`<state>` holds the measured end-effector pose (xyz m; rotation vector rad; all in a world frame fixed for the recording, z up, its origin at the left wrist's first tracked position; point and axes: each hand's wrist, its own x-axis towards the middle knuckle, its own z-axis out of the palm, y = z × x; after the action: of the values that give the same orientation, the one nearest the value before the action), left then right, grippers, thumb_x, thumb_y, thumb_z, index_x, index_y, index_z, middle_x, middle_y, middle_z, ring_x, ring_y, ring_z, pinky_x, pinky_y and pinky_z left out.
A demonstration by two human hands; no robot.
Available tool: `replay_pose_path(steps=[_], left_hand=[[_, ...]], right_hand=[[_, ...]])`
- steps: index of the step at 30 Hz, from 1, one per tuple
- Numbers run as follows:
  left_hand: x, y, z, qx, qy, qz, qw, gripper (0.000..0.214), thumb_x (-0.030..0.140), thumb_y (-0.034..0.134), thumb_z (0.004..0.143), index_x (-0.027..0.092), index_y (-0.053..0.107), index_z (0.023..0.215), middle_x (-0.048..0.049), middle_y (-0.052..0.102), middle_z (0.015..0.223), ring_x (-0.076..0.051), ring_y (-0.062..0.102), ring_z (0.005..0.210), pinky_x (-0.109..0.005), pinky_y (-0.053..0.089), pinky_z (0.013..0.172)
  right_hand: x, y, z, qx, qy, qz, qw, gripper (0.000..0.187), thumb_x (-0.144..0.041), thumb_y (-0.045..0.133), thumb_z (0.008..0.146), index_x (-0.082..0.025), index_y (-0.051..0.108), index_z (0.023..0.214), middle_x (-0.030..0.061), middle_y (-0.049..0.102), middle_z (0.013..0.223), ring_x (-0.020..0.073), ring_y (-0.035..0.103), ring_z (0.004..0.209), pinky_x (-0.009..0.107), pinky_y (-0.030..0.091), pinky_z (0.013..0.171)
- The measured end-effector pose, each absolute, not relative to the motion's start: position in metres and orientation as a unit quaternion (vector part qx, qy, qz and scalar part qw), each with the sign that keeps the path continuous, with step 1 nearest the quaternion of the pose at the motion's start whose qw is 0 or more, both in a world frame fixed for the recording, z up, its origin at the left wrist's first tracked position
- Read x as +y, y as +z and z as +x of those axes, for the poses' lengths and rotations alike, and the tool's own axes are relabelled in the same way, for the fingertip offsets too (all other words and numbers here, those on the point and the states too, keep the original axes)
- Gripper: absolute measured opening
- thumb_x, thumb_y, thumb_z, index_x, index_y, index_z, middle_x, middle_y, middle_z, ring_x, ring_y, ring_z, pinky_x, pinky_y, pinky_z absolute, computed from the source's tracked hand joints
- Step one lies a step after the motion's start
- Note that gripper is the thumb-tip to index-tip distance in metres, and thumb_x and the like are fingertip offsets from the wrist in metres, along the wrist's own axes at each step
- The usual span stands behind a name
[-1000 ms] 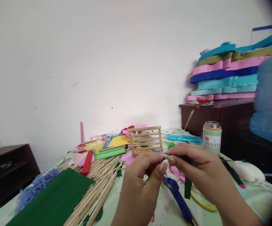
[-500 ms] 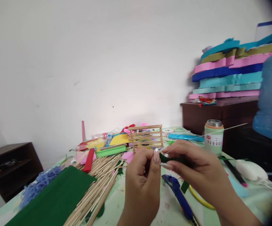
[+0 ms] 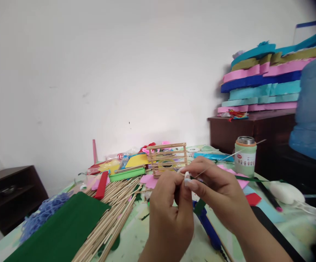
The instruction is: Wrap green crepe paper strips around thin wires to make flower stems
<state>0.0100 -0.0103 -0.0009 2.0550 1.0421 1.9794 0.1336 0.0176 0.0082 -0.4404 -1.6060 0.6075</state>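
My left hand [image 3: 169, 214] and my right hand [image 3: 218, 193] meet in front of me above the table, fingers pinched together. Between them they hold a thin wire [image 3: 229, 157] that runs up to the right, and a dark green strip [image 3: 199, 207] that hangs down from the pinch. A blue glue gun [image 3: 209, 229] lies on the table just under my hands. Behind my fingers stands a small frame of wooden sticks [image 3: 168, 159].
A heap of wooden sticks [image 3: 111, 214] and a dark green sheet [image 3: 62, 229] lie at the left, with blue shreds [image 3: 42, 214] beside them. A green jar [image 3: 244, 155] stands at the right. Coloured sheets [image 3: 261, 83] are stacked on a dark cabinet [image 3: 245, 131]. A person in blue [image 3: 313, 112] is at the right edge.
My hands have shifted slightly left and lower while still pinching the wire and green strip. The wire's far end has dropped lower. Pink and red pieces now show right of my hand.
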Motion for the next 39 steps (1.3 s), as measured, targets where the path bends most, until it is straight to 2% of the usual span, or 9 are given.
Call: replay_pose_path(steps=[4,7,9,13,18,25,29,33,39], left_hand=[[-0.010,0.000,0.013,0.360,0.648,0.671,0.001,0.020,0.021,0.049,0.093,0.019,0.054,0.074,-0.0001,0.053,0.067,-0.012,0.046,0.063,-0.026,0.040,0.063],[-0.012,0.001,0.014,0.370,0.652,0.661,0.023,0.021,0.023,0.049,0.093,0.019,0.056,0.074,0.0000,0.054,0.068,-0.012,0.046,0.063,-0.025,0.040,0.063],[-0.014,0.002,0.014,0.379,0.656,0.651,0.053,0.020,0.027,0.050,0.093,0.020,0.059,0.077,-0.0002,0.055,0.068,-0.012,0.047,0.064,-0.025,0.040,0.063],[-0.017,0.004,0.011,0.400,0.656,0.626,0.134,0.024,0.034,0.052,0.092,0.019,0.060,0.075,-0.0005,0.056,0.068,-0.013,0.049,0.064,-0.024,0.040,0.060],[-0.016,0.006,0.006,0.428,0.636,0.610,0.201,0.025,0.037,0.055,0.090,0.017,0.061,0.076,-0.0004,0.056,0.066,-0.012,0.049,0.062,-0.022,0.038,0.055],[-0.017,0.008,0.002,0.426,0.615,0.633,0.198,0.028,0.038,0.053,0.091,0.017,0.061,0.074,0.0005,0.052,0.061,-0.011,0.044,0.057,-0.021,0.035,0.051],[-0.017,0.007,0.005,0.419,0.636,0.625,0.171,0.026,0.037,0.053,0.091,0.018,0.060,0.074,-0.0001,0.055,0.065,-0.012,0.047,0.061,-0.022,0.038,0.057],[-0.017,0.006,0.006,0.408,0.645,0.630,0.141,0.025,0.034,0.050,0.093,0.018,0.057,0.074,-0.0007,0.057,0.070,-0.012,0.050,0.066,-0.023,0.040,0.062],[-0.016,0.008,-0.001,0.404,0.607,0.666,0.158,0.028,0.033,0.046,0.095,0.018,0.057,0.074,-0.0012,0.055,0.070,-0.012,0.049,0.063,-0.024,0.039,0.058]], right_hand=[[0.019,0.004,0.124,-0.639,0.356,-0.167,0.661,0.006,-0.031,0.067,0.084,-0.031,0.073,0.085,-0.0017,0.059,0.075,0.0095,0.054,0.068,0.020,0.046,0.061],[0.020,-0.001,0.119,-0.589,0.413,-0.161,0.676,0.016,-0.031,0.069,0.083,-0.035,0.069,0.099,-0.0040,0.055,0.073,0.0069,0.050,0.062,0.017,0.042,0.056],[0.023,-0.004,0.117,-0.580,0.424,-0.149,0.679,0.021,-0.030,0.069,0.083,-0.036,0.066,0.103,-0.0045,0.054,0.074,0.0071,0.050,0.063,0.017,0.043,0.057],[0.033,-0.006,0.119,-0.625,0.404,-0.082,0.663,0.012,-0.029,0.072,0.080,-0.030,0.067,0.090,-0.0023,0.054,0.083,0.0094,0.050,0.074,0.020,0.044,0.067],[0.043,-0.005,0.125,-0.653,0.387,-0.055,0.648,0.015,-0.023,0.076,0.075,-0.029,0.070,0.087,-0.0013,0.050,0.085,0.0105,0.050,0.079,0.021,0.044,0.069],[0.038,0.001,0.127,-0.651,0.373,-0.079,0.656,0.011,-0.019,0.074,0.076,-0.027,0.071,0.083,-0.0023,0.054,0.079,0.0071,0.052,0.068,0.018,0.044,0.059],[0.032,0.003,0.125,-0.641,0.395,-0.117,0.647,0.003,-0.025,0.071,0.080,-0.023,0.069,0.081,-0.0040,0.054,0.067,0.0052,0.049,0.058,0.015,0.041,0.052],[0.031,0.005,0.125,-0.620,0.392,-0.188,0.654,0.015,-0.029,0.075,0.077,-0.019,0.064,0.074,-0.0051,0.053,0.059,0.0041,0.045,0.051,0.014,0.035,0.046],[0.029,0.008,0.133,-0.641,0.330,-0.213,0.659,0.014,-0.027,0.074,0.076,-0.019,0.063,0.072,-0.0035,0.056,0.061,0.0069,0.050,0.054,0.017,0.041,0.048]])
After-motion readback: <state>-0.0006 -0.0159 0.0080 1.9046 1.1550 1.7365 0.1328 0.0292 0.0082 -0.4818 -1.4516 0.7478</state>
